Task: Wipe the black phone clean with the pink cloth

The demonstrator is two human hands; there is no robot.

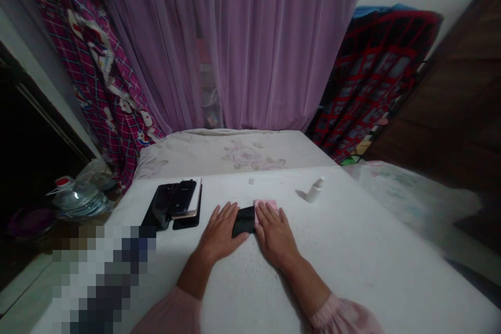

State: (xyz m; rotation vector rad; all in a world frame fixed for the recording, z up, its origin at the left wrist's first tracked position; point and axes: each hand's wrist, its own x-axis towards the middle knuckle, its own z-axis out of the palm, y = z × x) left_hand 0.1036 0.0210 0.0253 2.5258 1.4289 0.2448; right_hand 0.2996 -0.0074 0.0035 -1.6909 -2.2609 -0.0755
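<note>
A flat black phone point(244, 220) lies on the white table in front of me. My left hand point(219, 230) braces its left end, thumb along the near edge and fingers towards the far side. On the phone's right part, my right hand point(275, 230) presses a folded pink cloth point(271, 205), its fingers laid over the cloth. The cloth and fingers hide that end of the phone. Beyond my right hand stands a small white spray bottle point(314, 191). A small whitish block point(251, 181) sits past the phone.
Left of my hands lie a black tablet point(158, 203) and a stack of several phones, a dark one point(183, 195) on top. A floral cloth point(242, 154) covers the table's far part, below purple curtains point(266, 52). A large water bottle point(78, 199) stands off the left edge.
</note>
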